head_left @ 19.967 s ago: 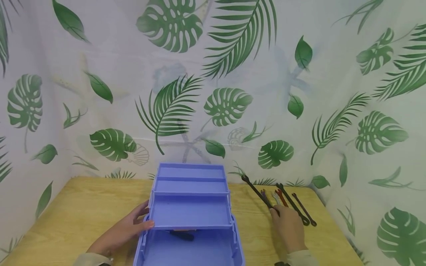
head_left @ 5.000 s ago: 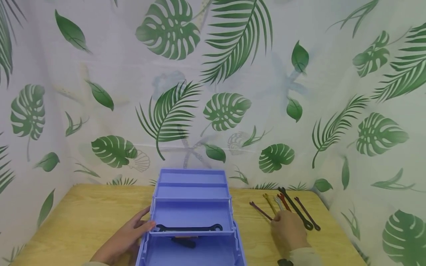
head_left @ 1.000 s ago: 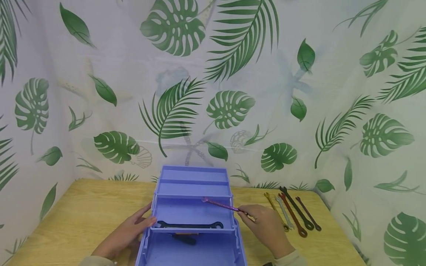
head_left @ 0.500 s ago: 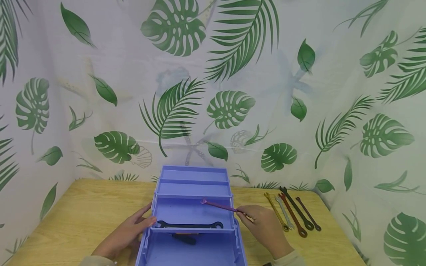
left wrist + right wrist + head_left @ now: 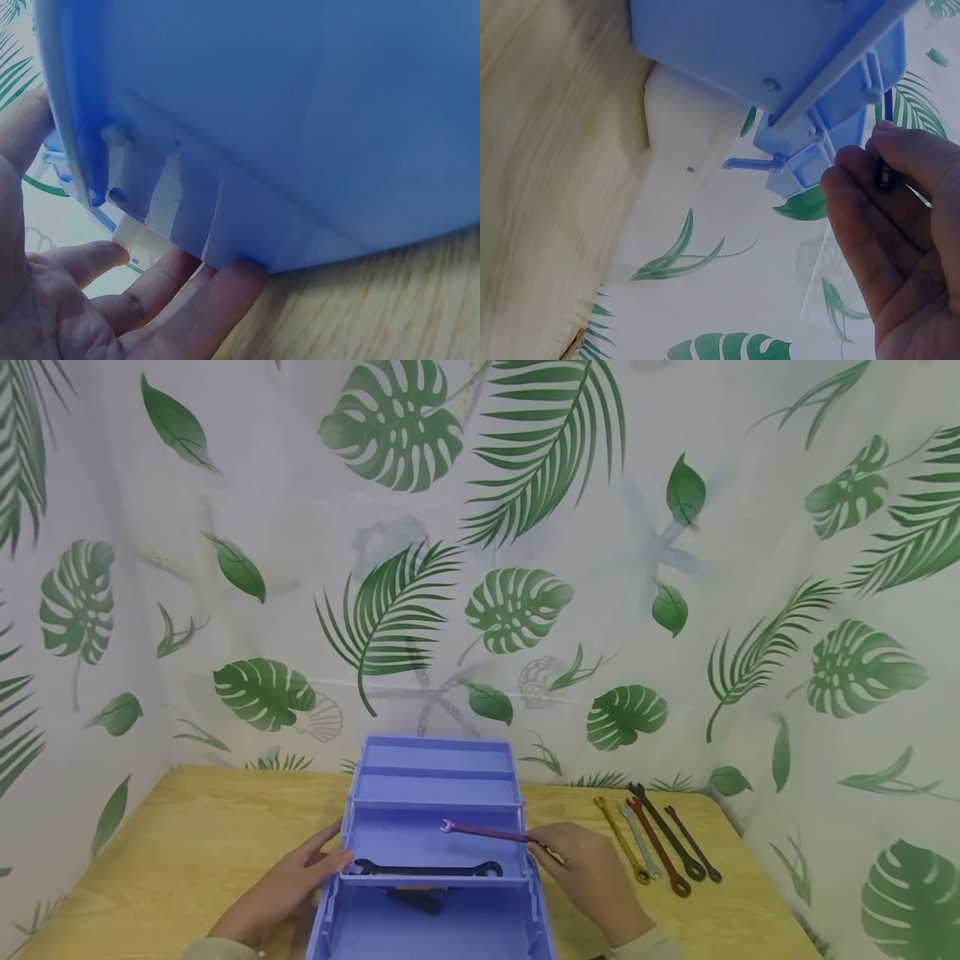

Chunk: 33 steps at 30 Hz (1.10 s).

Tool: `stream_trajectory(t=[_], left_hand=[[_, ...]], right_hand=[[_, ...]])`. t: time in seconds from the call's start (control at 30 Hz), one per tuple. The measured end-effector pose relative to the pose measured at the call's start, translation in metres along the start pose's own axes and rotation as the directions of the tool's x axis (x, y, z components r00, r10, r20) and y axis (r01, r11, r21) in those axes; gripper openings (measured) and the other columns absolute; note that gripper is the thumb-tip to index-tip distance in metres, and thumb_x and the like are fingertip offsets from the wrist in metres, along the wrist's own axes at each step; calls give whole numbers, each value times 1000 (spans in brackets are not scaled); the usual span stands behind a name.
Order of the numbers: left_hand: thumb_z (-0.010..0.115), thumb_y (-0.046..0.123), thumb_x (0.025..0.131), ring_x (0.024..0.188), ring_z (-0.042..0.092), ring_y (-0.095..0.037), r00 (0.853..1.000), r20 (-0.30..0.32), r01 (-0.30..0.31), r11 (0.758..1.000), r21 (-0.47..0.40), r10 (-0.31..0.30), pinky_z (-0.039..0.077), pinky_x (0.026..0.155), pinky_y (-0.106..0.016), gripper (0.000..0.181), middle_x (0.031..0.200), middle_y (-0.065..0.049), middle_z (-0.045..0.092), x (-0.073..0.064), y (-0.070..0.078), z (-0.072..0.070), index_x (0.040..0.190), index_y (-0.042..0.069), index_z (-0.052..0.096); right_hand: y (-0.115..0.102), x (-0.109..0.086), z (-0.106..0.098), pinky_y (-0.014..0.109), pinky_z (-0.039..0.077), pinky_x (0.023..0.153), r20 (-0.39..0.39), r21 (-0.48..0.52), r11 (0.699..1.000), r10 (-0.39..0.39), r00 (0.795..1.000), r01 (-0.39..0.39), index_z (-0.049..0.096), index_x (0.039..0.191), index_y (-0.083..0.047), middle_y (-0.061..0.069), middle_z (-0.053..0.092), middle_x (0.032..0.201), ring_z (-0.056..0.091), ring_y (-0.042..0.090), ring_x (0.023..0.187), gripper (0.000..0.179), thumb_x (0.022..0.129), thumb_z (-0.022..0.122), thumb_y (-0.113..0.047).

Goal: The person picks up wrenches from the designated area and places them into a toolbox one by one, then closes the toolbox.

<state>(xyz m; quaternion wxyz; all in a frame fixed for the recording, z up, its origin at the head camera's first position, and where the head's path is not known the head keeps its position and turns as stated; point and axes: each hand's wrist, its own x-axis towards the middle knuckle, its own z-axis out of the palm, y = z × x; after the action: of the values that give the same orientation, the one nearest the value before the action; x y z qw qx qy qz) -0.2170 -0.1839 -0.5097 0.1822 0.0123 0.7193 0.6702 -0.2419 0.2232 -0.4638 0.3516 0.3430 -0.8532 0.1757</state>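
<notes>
A blue-purple toolbox [image 5: 431, 935] stands with its tiers spread. My left hand [image 5: 288, 885] holds its left side, thumb at the tray's front corner; in the left wrist view the fingers [image 5: 225, 300] press the outer wall. My right hand [image 5: 588, 877] pinches a purple-pink wrench [image 5: 483, 832] by one end, its open jaw end over the middle tray [image 5: 420, 839]. In the right wrist view, the wrench's ring end [image 5: 885, 178] shows between thumb and fingers. A black wrench [image 5: 427, 868] lies along that tray's front. Under the tray sits a dark-handled tool [image 5: 416, 900], partly hidden.
On the wooden table [image 5: 210, 835], right of the toolbox, lie a gold wrench [image 5: 621, 839], a silver one [image 5: 640, 842], a red wrench [image 5: 658, 846], a large black wrench [image 5: 667, 832] and a thin dark purple wrench [image 5: 693, 843]. A leaf-patterned cloth [image 5: 525, 543] hangs behind.
Since 20 seconds ago, the black wrench has gone from the right hand into the tray. The purple-pink wrench came off the table and has just shifted slightly left over the tray.
</notes>
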Motion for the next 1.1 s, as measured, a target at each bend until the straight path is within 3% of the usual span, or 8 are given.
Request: stream_trajectory(t=[0.23, 0.6, 0.8, 1.1], left_hand=[[58, 45, 104, 111, 68, -42, 1000, 3, 4, 1000, 11, -4, 60, 81, -59, 84, 151, -40, 40, -2, 2, -1, 167, 11, 13], [58, 50, 103, 113, 66, -45, 999, -31, 38, 999, 24, -37, 60, 79, -62, 84, 151, -39, 41, 0, -3, 1, 167, 13, 17], [59, 49, 103, 111, 67, -44, 998, -52, 40, 999, 23, -39, 60, 79, -61, 84, 153, -38, 40, 2, -3, 3, 166, 13, 18], [63, 53, 99, 111, 67, -43, 994, -90, 66, 997, 42, -62, 60, 77, -61, 87, 153, -36, 41, 4, 0, 7, 166, 15, 21]], right_hand=[[-11, 5, 6, 28, 60, 69, -1, 35, 997, -70, 998, 70, 82, 93, -14, -4, 78, 89, 73, 11, 80, 19, 77, 90, -11], [-29, 24, 9, 27, 59, 67, 139, -41, 996, -76, 987, 82, 81, 94, -17, -7, 75, 86, 70, 8, 78, 9, 86, 85, -19], [-33, 39, 8, 26, 58, 68, 192, -59, 986, -142, 971, 156, 80, 93, -17, -8, 73, 85, 69, 8, 77, 6, 88, 83, -18], [-48, 60, 4, 26, 57, 64, 278, -90, 977, -163, 947, 194, 80, 92, -14, -6, 73, 83, 69, 11, 75, 3, 90, 80, -16]])
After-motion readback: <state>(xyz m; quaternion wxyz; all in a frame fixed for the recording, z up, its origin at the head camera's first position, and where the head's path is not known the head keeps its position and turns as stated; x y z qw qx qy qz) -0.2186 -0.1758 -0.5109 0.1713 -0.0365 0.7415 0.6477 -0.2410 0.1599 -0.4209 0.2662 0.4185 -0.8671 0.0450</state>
